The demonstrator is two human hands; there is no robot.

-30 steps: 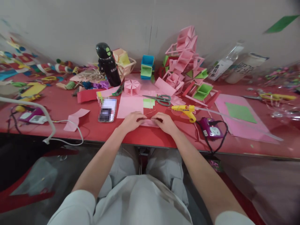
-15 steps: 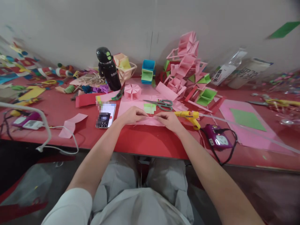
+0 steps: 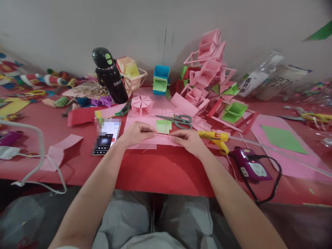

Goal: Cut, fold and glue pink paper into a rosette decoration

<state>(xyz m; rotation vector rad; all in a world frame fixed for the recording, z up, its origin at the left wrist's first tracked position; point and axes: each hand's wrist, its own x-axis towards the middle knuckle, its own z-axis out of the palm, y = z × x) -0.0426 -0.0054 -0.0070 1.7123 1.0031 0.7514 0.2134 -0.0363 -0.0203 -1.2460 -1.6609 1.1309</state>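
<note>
Both my hands rest on a pink paper sheet (image 3: 145, 121) lying on the red table (image 3: 160, 169). My left hand (image 3: 136, 133) pinches the folded near edge of the sheet, fingers closed. My right hand (image 3: 187, 139) pinches the same pink strip a little to the right. A small green paper square (image 3: 164, 126) lies just beyond my fingertips. Grey-handled scissors (image 3: 178, 120) sit behind it. A yellow glue gun (image 3: 215, 139) lies right of my right hand.
A phone (image 3: 106, 136) lies left of my left hand. A black bottle (image 3: 109, 75), a round pink paper piece (image 3: 141, 104) and a stack of pink and green folded paper shapes (image 3: 210, 79) stand at the back. A purple power socket (image 3: 250, 168) sits right; a white cable (image 3: 38, 152) left.
My hands and the pink paper have shifted farther from the table's near edge. The camera has tipped down and moved closer, so the table fills more of the view.
</note>
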